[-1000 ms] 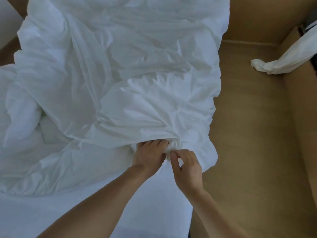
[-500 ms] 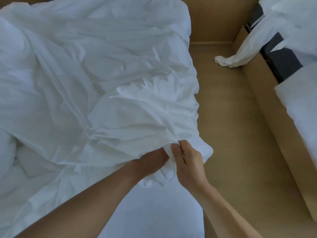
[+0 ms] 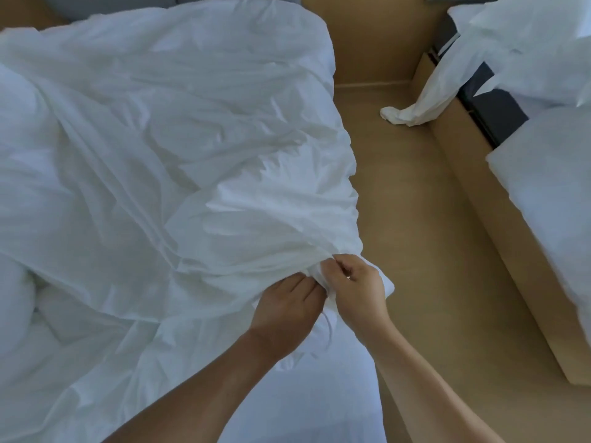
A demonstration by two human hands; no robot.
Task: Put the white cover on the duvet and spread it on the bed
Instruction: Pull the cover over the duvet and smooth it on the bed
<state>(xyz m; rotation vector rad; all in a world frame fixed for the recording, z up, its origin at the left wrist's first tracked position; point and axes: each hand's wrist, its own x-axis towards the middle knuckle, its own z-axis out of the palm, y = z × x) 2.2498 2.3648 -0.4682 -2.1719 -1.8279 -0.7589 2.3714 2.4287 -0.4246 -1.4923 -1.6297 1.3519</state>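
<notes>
Two grips, lower centre: left hand and right hand pinching cover corner; spreading on bed pending.

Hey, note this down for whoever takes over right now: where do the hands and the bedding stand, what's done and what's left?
The right grip pinches a bunched corner of the crumpled white fabric duvet cover at the bed's near right edge.
The left grip reaches into the same bunch, fingertips hidden.
The cover lies rumpled over the white-sheeted bed; puffy white bedding, probably the duvet, shows at left.
Done: this corner is in hand. Left: probably the other corners, then spreading flat.
</notes>
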